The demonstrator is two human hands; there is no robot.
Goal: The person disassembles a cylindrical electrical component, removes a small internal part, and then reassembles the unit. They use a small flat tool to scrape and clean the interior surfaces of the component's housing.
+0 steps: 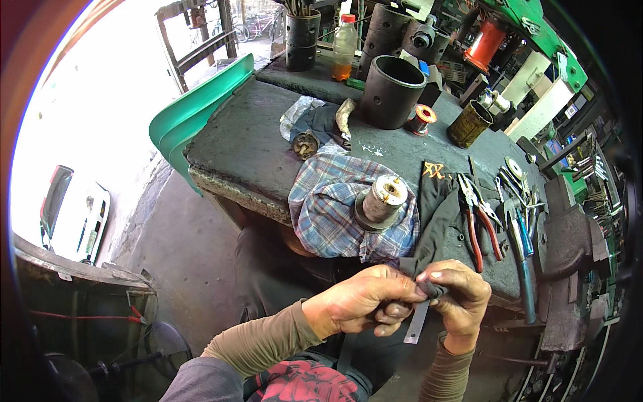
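Note:
My left hand [375, 299] is closed, thumb against curled fingers, at the table's near edge. Touching it, my right hand [462, 299] pinches a folded bit of dark cloth [437, 291]. A thin flat metal strip [416, 326] with a small hole at its end hangs down between the two hands; its upper part is hidden by the fingers and cloth. Just beyond lies a dark garment [435, 224] on the table. To its left a metal cylindrical part [383, 201] with a wider base stands on a plaid cloth [321, 208].
Red-handled pliers [474, 234] and a blue-handled tool [522, 268] lie on the dark table [234, 141] at right. Farther back are a black metal cylinder [392, 94], a wire spool [422, 119], a rusty can [469, 125] and a bottle [344, 50]. A green plastic chair [194, 110] stands left.

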